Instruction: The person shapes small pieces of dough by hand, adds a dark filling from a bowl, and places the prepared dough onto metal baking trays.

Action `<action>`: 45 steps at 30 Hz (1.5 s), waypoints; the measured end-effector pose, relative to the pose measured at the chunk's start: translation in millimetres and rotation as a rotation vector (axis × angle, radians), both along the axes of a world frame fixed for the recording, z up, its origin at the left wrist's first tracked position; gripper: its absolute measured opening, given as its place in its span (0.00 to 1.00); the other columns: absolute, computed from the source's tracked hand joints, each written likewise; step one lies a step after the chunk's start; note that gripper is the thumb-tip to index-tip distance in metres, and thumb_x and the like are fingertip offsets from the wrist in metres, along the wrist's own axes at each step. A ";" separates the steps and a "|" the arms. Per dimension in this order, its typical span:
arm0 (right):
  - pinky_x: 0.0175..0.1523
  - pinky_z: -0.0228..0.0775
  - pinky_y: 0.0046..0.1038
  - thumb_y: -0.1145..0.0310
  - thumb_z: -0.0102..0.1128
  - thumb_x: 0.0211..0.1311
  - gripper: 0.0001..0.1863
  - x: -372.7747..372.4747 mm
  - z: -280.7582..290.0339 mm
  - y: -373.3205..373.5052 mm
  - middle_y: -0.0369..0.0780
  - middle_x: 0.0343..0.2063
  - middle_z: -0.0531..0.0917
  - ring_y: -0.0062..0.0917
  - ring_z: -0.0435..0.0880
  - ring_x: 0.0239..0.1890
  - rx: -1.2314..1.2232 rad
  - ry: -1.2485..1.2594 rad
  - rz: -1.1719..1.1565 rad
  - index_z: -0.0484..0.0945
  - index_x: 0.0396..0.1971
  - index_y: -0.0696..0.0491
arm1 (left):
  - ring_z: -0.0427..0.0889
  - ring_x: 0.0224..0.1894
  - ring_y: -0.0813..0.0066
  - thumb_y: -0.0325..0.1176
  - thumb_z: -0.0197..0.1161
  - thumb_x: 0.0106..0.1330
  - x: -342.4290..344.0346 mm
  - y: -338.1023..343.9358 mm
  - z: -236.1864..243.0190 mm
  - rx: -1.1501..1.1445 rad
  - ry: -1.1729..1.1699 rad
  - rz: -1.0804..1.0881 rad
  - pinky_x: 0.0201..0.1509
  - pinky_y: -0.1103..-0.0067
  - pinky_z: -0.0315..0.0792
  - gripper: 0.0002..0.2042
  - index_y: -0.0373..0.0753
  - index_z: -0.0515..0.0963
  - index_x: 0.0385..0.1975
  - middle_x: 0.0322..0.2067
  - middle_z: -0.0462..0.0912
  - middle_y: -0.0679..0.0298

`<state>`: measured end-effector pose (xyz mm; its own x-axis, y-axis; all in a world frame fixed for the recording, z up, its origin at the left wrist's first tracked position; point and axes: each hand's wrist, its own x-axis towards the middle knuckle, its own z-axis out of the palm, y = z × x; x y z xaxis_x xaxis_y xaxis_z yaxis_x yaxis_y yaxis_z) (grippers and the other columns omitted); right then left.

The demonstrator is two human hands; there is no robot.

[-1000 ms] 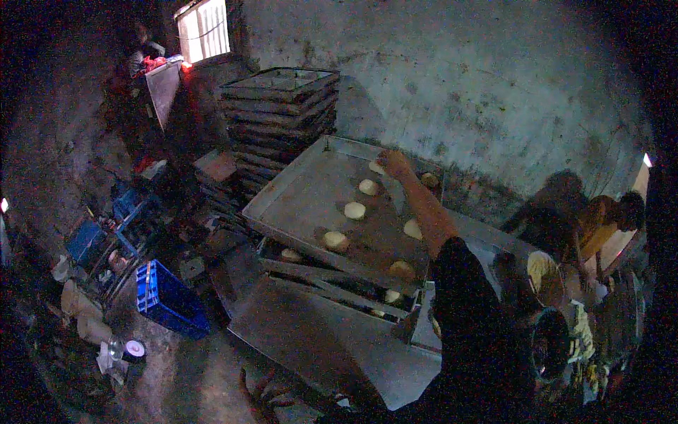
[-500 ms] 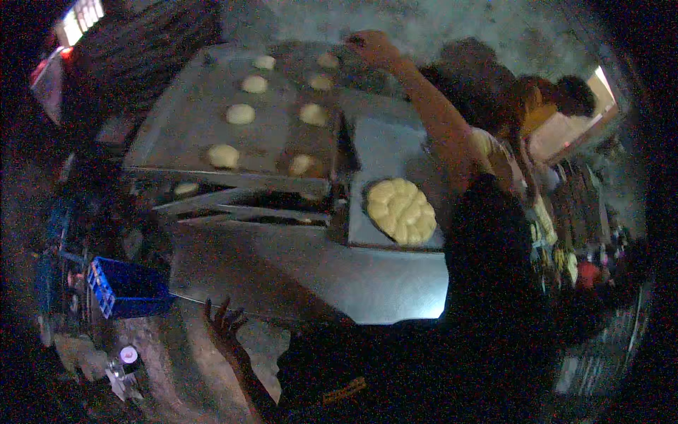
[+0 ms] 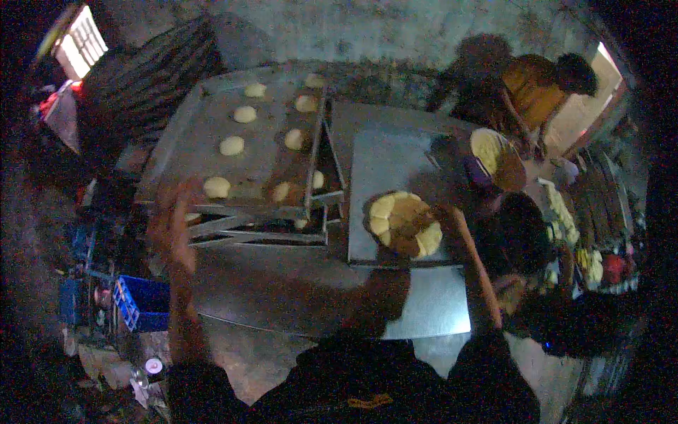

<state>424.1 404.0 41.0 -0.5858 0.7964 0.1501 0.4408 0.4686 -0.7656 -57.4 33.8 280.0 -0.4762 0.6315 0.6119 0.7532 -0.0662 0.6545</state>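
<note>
My left hand (image 3: 171, 222) is at the front left corner of a metal tray (image 3: 166, 145) holding several pale dough rounds (image 3: 232, 145); its fingers are smeared, so I cannot tell if it grips the rim. My right hand (image 3: 443, 218) is at the right side of a lobed cluster of pale dough pieces (image 3: 392, 212), which lies partly shadowed on a flat grey sheet (image 3: 374, 162). That hand's fingers are blurred too. Beneath the left tray, more tray rims (image 3: 261, 237) are stacked askew, with dough just visible between them.
The trays rest on a metal table (image 3: 424, 311). A co-worker in orange (image 3: 530, 88) bends at the back right, beside a round container of pale dough (image 3: 491, 159). A dark stack of trays (image 3: 141, 71) stands back left. A blue crate (image 3: 145, 304) is low at left.
My right hand has come from the tray's far side down to the dough cluster. My left hand has risen from below the table edge to the tray's front corner. The view has swung round.
</note>
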 end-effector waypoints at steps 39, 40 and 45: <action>0.41 0.76 0.41 0.57 0.68 0.55 0.19 5.3 -112.5 -12.2 0.50 0.30 0.85 0.43 0.86 0.36 0.098 -0.188 -0.349 0.82 0.38 0.57 | 0.75 0.62 0.65 0.30 0.60 0.70 138.7 154.7 64.2 -0.211 0.228 -0.544 0.64 0.71 0.70 0.23 0.37 0.68 0.64 0.60 0.76 0.55; 0.41 0.76 0.42 0.56 0.68 0.54 0.19 -5.2 -114.9 -10.6 0.50 0.29 0.85 0.45 0.85 0.36 0.094 -0.112 -0.385 0.82 0.37 0.57 | 0.77 0.61 0.66 0.30 0.60 0.70 166.0 136.4 51.7 -0.245 0.216 -0.527 0.63 0.72 0.72 0.22 0.36 0.70 0.63 0.58 0.78 0.55; 0.43 0.78 0.44 0.52 0.74 0.46 0.26 -23.8 -184.0 28.2 0.48 0.35 0.86 0.45 0.86 0.38 0.398 -0.357 -0.408 0.81 0.41 0.54 | 0.81 0.55 0.67 0.30 0.61 0.69 251.6 146.5 -84.5 -0.385 -0.078 -0.534 0.58 0.73 0.75 0.15 0.35 0.77 0.54 0.54 0.81 0.58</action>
<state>400.4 432.2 -143.0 -0.3182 0.8885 0.3305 0.8364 0.4273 -0.3433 194.2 180.2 195.5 -0.0707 0.9597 0.2719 0.6307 -0.1682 0.7576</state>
